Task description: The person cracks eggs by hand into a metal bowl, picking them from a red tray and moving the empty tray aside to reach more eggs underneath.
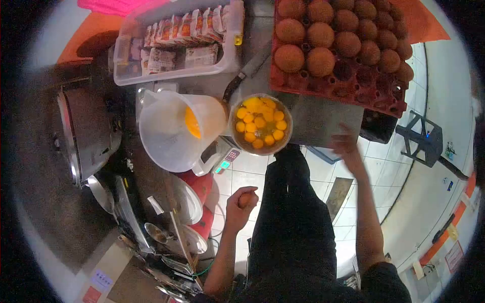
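Note:
My left hand (239,211) is closed around a brown egg (245,200), held low in front of the counter, left of my legs. My right hand (345,143) is slightly blurred, its fingers apart and nothing visible in them, near the counter edge below the egg tray (341,93). Brown eggs (320,35) fill most of that red tray, and several front cups have none. Between my hands, farther forward, a round bowl (235,132) holds many cracked eggs with whole yolks (259,122). Left of it stands a translucent jug (169,136) with yellow-orange egg inside.
A digital scale (227,160) with a lit display sits beside the jug. A dark-handled knife (234,87) lies behind the bowl. A clear plastic bin (121,70) holds rows of small packets. At far left is a large metal cooker (88,134); plates (188,202) lie below.

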